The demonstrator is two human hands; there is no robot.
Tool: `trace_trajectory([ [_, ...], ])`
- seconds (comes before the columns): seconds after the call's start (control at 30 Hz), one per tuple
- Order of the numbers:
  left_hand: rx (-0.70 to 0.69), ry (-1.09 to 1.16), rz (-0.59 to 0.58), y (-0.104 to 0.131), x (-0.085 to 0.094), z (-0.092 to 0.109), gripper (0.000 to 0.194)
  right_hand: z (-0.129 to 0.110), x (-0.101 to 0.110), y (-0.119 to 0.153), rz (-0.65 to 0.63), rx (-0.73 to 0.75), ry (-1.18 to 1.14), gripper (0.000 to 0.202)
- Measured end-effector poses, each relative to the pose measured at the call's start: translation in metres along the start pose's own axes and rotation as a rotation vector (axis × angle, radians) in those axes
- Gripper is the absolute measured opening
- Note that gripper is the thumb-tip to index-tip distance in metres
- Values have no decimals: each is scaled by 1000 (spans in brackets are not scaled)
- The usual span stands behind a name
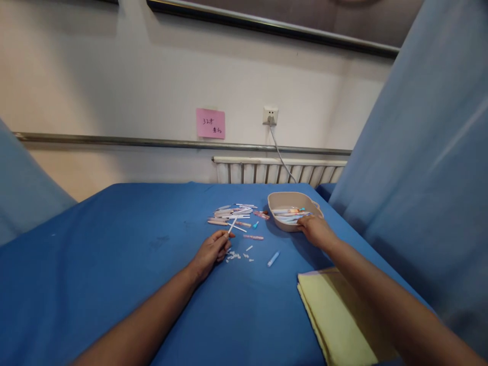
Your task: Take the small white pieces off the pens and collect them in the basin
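Observation:
My left hand (213, 250) is closed around a thin white stick (232, 225), which looks like a pen refill and points up and away. Just beyond it lies a loose pile of pen parts (232, 212), with slim white sticks and pale barrels. Small white plugs (235, 255) are scattered beside my left fingers. At the right, my right hand (315, 230) reaches over the near rim of a beige basin (275, 197), its fingers bent together. Pens or pen parts (292, 215) lie inside the basin. My right fingertips are partly hidden, so what they pinch cannot be made out.
A patterned pink barrel (253, 237), a light blue tube (273, 258) and a small turquoise cap (255, 224) lie on the blue cover (114, 264). Under my right forearm is a folded yellow cloth (331, 315). Blue curtains (427, 142) hang at both sides.

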State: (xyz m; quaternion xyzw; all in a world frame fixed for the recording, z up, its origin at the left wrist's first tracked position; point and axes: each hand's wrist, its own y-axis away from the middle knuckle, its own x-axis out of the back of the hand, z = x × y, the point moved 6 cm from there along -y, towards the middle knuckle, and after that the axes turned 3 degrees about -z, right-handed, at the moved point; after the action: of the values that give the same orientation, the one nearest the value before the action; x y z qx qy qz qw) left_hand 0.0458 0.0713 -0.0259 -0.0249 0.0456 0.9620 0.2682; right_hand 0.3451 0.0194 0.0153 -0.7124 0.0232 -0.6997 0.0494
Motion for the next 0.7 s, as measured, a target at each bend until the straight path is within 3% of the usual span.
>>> trace_trajectory([
  [0.1, -6, 18, 4, -1, 1, -1, 28, 0, 7, 10, -39, 31, -4, 21],
  [0.17, -1, 33, 16, -2, 3, -1, 28, -7, 17, 14, 18, 19, -23, 19],
  [0.27, 31, 102, 22, -2, 5, -2, 26, -34, 39, 16, 202, 25, -164, 23],
  [0.37, 80, 220, 3, -2, 6, -3, 22, -69, 48, 10, 296, 57, -487, 20],
  [0.47, 124, 303, -11, -3, 6, -2, 17, -91, 31, -4, 205, 50, -791, 20],
  [0.6, 162, 344, -39, -5, 6, -3, 14, -91, -14, -18, -1, -6, -776, 14],
  [0.7, 165, 340, -45, -5, 7, -4, 17, -84, -33, -18, 28, -51, -740, 14],
])
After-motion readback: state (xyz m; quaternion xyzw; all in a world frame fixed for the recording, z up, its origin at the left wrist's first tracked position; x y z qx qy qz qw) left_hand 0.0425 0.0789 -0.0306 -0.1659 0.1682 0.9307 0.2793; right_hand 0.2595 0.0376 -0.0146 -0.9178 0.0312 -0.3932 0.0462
